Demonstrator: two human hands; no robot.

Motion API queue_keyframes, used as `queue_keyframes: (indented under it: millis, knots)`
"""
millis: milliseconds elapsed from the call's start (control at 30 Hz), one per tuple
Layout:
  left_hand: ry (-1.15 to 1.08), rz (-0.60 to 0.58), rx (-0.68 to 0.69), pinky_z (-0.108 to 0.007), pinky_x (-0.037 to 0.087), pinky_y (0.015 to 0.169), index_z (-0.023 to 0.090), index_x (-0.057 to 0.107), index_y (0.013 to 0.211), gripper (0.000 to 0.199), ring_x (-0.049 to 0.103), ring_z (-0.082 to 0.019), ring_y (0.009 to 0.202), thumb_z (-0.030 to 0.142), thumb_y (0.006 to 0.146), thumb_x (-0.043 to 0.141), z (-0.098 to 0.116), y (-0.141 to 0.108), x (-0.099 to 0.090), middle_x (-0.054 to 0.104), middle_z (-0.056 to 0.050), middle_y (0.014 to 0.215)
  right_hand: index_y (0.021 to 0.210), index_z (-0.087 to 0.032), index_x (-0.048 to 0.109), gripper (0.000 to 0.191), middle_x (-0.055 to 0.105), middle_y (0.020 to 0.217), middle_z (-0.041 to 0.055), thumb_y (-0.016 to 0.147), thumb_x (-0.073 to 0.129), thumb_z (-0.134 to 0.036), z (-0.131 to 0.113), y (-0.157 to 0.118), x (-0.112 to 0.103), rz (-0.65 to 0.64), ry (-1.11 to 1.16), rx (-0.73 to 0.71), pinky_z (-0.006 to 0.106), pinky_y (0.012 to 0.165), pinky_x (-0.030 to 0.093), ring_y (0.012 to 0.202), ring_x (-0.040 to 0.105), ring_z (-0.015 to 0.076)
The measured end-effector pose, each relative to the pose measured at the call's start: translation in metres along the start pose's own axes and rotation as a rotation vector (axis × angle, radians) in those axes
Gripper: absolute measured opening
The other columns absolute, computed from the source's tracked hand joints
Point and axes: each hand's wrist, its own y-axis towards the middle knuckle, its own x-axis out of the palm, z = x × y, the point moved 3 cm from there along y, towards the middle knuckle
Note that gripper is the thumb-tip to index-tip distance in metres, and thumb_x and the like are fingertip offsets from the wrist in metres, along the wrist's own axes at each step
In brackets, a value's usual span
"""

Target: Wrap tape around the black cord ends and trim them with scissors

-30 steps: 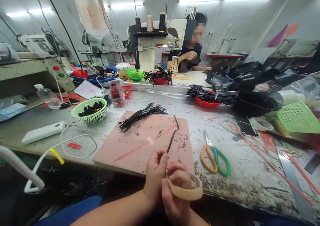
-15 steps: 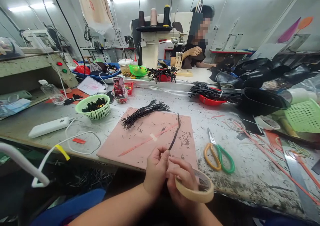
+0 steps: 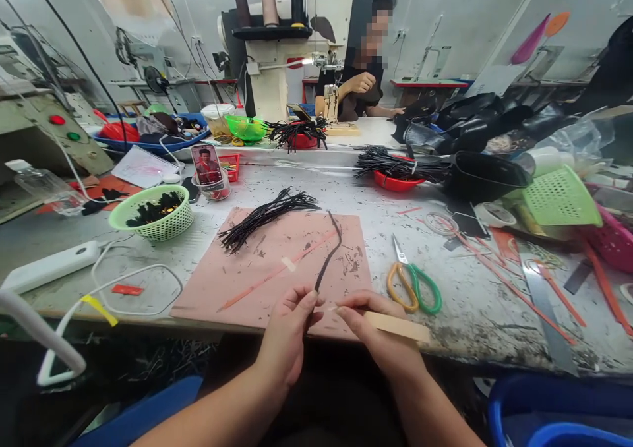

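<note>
My left hand (image 3: 289,328) pinches the lower end of a thin black braided cord (image 3: 326,261), which stretches up and away over the pink board (image 3: 346,295). Close to its right, my right hand (image 3: 383,335) carries a roll of masking tape (image 3: 399,327), seen nearly edge-on. Thumb and forefinger of that hand are pinched on a small pale bit, apparently tape. A gap separates the two hands. Farther back on the board lies a bundle of similar black cords (image 3: 270,216). Scissors (image 3: 413,279) with orange and green handles rest right of the board.
A green basket (image 3: 185,219) of black pieces stands left, near a propped phone (image 3: 208,167). Behind are a red bowl (image 3: 395,182) under black strands and a sewing machine (image 3: 270,71). Another person (image 3: 361,84) sits beyond it. A steel ruler (image 3: 548,322) lies at right.
My right hand has moved right, away from my left hand, and the tape roll has turned from showing its ring to edge-on. The view has shifted slightly right and down.
</note>
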Motion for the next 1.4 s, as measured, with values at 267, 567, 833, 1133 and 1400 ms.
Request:
queue_keyframes:
  millis: [267,567,833,1133,1400]
  knots:
    - [-0.037,-0.052,-0.030,-0.017,0.039,0.054,0.018,0.060,0.067,0.020,0.046,-0.008,0.060,0.028,0.059,0.075,0.006,-0.009,0.003,0.053,0.004,0.063,0.059,-0.020,0.060,0.014,0.062,0.056,-0.0024,0.056,0.071,-0.027,0.008,0.008,0.019,0.050,0.396,0.233,0.022,0.051,0.045,0.054,0.055,0.0117]
    - [0.032,-0.113,0.018,-0.017,0.036,0.052,0.017,0.059,0.067,0.016,0.040,-0.007,0.055,0.028,0.064,0.070,0.005,-0.006,0.002,0.051,0.005,0.058,0.057,-0.018,0.057,0.017,0.055,0.054,-0.0037,0.055,0.072,-0.026,0.016,0.009,0.020,-0.010,0.434,0.290,0.021,0.049,0.036,0.052,0.044,0.0086]
    - [0.060,-0.126,0.022,-0.018,0.036,0.051,0.017,0.059,0.066,0.017,0.039,-0.007,0.055,0.029,0.064,0.070,0.006,-0.008,0.004,0.050,0.004,0.060,0.059,-0.018,0.057,0.017,0.056,0.056,-0.0029,0.057,0.072,-0.027,0.016,0.010,0.020,-0.056,0.450,0.289,0.021,0.050,0.036,0.052,0.045,0.0090]
    - [0.377,-0.160,0.302,-0.024,0.040,0.065,0.019,0.062,0.072,0.011,0.049,-0.013,0.068,0.030,0.072,0.063,0.008,-0.003,-0.004,0.056,0.001,0.069,0.055,-0.018,0.054,0.022,0.049,0.052,-0.0045,0.055,0.072,-0.031,0.016,0.010,0.021,-0.008,0.444,0.343,0.021,0.046,0.030,0.050,0.039,0.0083]
    - [0.237,-0.252,0.125,-0.023,0.039,0.060,0.018,0.062,0.069,0.012,0.047,-0.011,0.060,0.030,0.070,0.066,0.011,0.002,-0.004,0.054,0.003,0.061,0.060,-0.019,0.062,0.018,0.059,0.059,-0.0020,0.053,0.074,-0.032,0.015,0.010,0.018,-0.005,0.430,0.331,0.023,0.053,0.042,0.057,0.051,0.0118]
